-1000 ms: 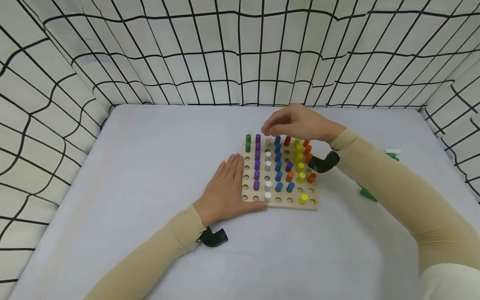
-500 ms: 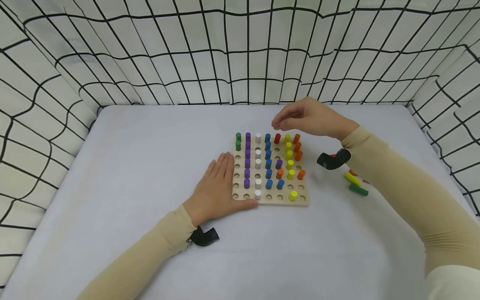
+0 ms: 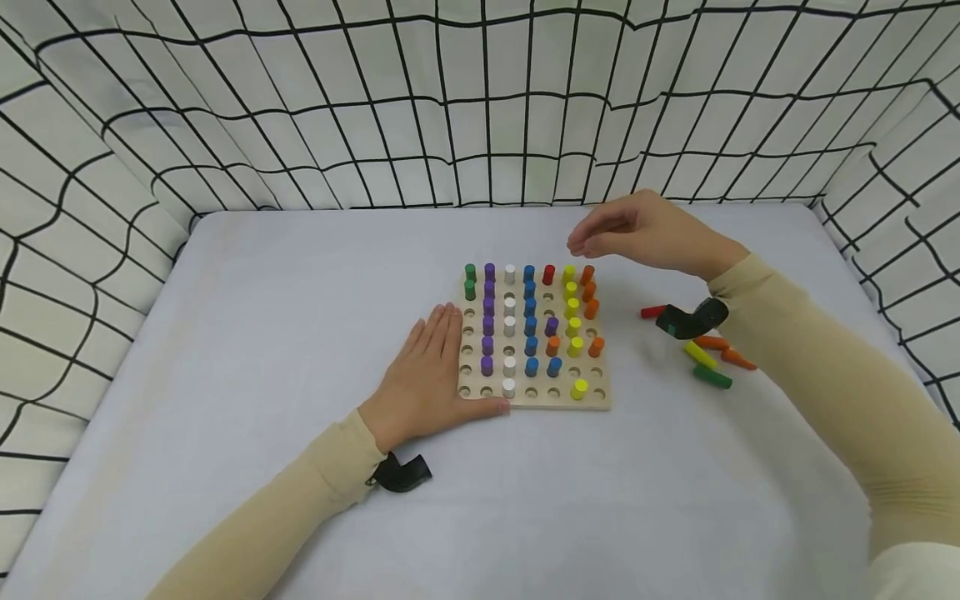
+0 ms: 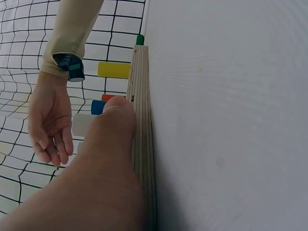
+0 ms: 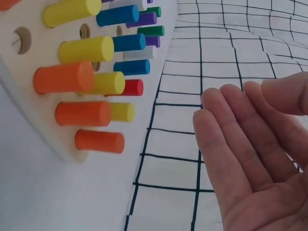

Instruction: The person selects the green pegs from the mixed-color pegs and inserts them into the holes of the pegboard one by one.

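Note:
A square wooden pegboard (image 3: 555,400) lies on the white table, its holes partly filled with columns of coloured pegs. Along its left edge and front left corner rests my left hand (image 3: 427,383), fingers straight and thumb along the front edge. The left wrist view shows that thumb (image 4: 113,125) against the board's layered side. My right hand (image 3: 648,233) hovers above and beyond the board's back right corner, touching nothing. In the right wrist view its loosely bent fingers (image 5: 240,139) hold nothing, with orange pegs (image 5: 84,114) and yellow pegs (image 5: 86,49) standing nearby.
Right of the board, several loose pegs lie on the table (image 3: 285,333): a red peg (image 3: 652,312), a yellow peg (image 3: 701,356), a green peg (image 3: 712,377) and orange ones. White walls with a black grid (image 3: 487,108) surround the table's back and sides.
My right hand has moved right and up, away from the white peg at the board's back row. The left hand stays on the board. The head view has shifted slightly.

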The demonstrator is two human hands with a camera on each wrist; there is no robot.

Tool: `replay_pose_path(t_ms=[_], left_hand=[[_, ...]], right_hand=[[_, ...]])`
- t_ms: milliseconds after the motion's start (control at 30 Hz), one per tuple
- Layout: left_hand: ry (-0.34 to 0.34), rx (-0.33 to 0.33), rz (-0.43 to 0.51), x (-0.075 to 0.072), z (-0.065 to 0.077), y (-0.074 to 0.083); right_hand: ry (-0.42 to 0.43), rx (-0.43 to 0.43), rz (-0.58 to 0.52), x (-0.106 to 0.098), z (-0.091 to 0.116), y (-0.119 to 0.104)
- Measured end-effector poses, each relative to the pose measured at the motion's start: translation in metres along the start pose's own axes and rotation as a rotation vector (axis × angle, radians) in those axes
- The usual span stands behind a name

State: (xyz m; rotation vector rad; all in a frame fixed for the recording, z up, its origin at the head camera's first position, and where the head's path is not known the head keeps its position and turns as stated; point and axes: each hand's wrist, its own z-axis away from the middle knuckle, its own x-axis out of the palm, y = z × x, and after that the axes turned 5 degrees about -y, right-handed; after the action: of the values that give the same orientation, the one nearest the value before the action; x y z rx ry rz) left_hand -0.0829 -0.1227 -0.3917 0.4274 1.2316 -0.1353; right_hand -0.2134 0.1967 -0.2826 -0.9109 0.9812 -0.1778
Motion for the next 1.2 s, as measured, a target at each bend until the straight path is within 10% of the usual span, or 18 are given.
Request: replay_pose_path(t_ms=[1200], left_hand=[[-0.007,-0.021,-0.008,0.001,-0.001,0.002]], right_hand=[[0.108,0.164,-0.030,-0.031,0.071,0.097]])
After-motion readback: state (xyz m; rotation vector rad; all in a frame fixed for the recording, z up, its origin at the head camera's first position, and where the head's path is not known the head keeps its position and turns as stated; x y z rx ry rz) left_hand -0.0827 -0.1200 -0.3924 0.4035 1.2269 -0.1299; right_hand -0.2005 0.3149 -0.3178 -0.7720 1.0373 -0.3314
